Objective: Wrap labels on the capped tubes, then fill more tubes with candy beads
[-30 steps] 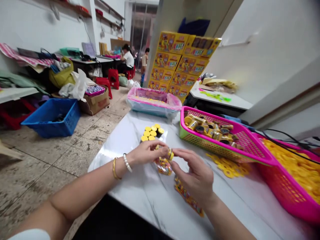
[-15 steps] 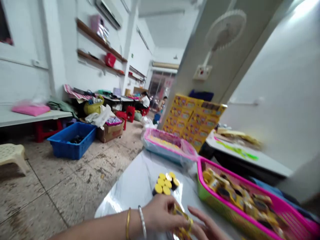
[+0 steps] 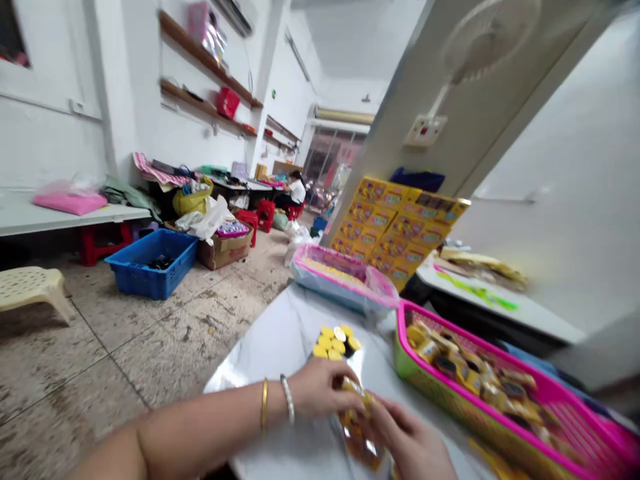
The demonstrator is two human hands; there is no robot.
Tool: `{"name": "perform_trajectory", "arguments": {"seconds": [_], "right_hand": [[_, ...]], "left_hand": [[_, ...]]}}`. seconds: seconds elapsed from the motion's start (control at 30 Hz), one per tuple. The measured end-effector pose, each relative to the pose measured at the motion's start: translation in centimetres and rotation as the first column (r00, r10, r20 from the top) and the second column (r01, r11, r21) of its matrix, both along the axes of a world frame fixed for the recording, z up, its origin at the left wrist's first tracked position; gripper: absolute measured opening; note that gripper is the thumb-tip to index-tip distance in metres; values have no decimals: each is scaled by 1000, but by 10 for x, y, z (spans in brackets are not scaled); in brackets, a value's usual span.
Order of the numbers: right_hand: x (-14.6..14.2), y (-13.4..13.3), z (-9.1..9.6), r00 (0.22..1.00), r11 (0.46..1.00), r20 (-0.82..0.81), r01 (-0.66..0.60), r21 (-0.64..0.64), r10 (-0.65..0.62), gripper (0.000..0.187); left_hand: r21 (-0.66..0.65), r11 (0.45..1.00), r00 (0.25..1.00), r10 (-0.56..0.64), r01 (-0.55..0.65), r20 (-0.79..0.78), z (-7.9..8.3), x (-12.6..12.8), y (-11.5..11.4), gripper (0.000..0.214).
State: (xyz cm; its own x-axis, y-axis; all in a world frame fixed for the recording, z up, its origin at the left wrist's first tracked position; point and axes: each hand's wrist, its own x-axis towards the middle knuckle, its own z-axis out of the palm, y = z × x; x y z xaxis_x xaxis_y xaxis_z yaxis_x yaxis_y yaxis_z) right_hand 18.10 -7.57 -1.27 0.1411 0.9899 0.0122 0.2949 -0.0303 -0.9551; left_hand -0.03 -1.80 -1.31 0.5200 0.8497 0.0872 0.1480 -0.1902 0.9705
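My left hand (image 3: pixel 320 390) and my right hand (image 3: pixel 405 433) pinch a clear printed plastic packet (image 3: pixel 359 430) with yellow contents, low in the view. Just beyond my left hand, a small cluster of yellow-lidded round containers (image 3: pixel 335 343) stands on a shiny foil-like sheet. These sit on a white marble-patterned table (image 3: pixel 260 357). To the right of my right hand lies a pink-rimmed green basket (image 3: pixel 465 373) holding gold-and-black cylindrical pieces. My left wrist wears a gold bangle and a pearl-like bracelet.
A plastic-lined pink tray (image 3: pixel 340 280) sits at the table's far end. Yellow printed cartons (image 3: pixel 395 230) are stacked beyond it. A blue crate (image 3: pixel 155 263) and cardboard box (image 3: pixel 225 248) stand on the floor at left. A seated person (image 3: pixel 296 192) works far back.
The view has swung upward and left since a second ago, showing more room. Both hands now sit lower in the frame, still at the packet, which has gone from small and bunched to longer.
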Motion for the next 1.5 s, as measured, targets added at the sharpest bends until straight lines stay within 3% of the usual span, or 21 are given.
{"name": "perform_trajectory", "arguments": {"seconds": [0.07,0.17,0.3,0.43,0.57,0.7,0.77,0.87,0.97,1.03,1.13,1.3,1.43,1.5], "right_hand": [[-7,-5,-1,981,989,-189,-71,-130,46,48],[-7,-8,6,903,972,-420,-169,-162,87,51],[-2,-12,13,851,960,-504,-247,-133,150,45],[-4,-15,8,847,986,-527,-140,-93,71,31],[-9,-18,8,898,993,-429,-119,-13,102,32],[-10,-18,8,899,997,-432,-60,56,79,23],[-9,-18,6,891,998,-452,-26,49,45,21],[-6,-17,3,918,995,-386,-78,60,95,22],[-5,-18,2,955,976,-249,-121,180,164,21],[-5,-20,3,954,966,-259,-84,246,149,14],[-6,-23,4,923,976,-369,-26,217,107,8],[-7,-26,7,943,983,-284,-147,107,172,23],[-6,-26,5,937,979,-327,-62,192,123,19],[-6,-26,4,921,981,-375,-32,193,104,20]], "left_hand": [[12,999,997,-46,47,-54,5,-5,-1,22],[-169,957,972,-233,236,41,7,-7,2,35],[-301,883,930,-311,359,196,10,-8,4,60],[-397,791,880,-365,465,304,13,-8,2,67],[-454,798,917,-317,396,243,11,-5,1,67],[-505,753,905,-314,422,288,9,-2,-1,70],[-469,774,898,-293,425,329,8,-2,-1,66],[-469,801,920,-251,372,300,8,-3,-1,63],[-546,745,921,-260,383,291,12,-3,-2,63],[-581,691,901,-292,430,320,15,-4,-2,59],[-590,676,897,-313,441,312,17,-4,-3,52],[-557,772,952,-238,307,193,14,-3,-6,60],[-584,703,914,-302,406,272,18,-6,-7,60],[-570,707,908,-318,418,272,21,-7,-7,58]]}}
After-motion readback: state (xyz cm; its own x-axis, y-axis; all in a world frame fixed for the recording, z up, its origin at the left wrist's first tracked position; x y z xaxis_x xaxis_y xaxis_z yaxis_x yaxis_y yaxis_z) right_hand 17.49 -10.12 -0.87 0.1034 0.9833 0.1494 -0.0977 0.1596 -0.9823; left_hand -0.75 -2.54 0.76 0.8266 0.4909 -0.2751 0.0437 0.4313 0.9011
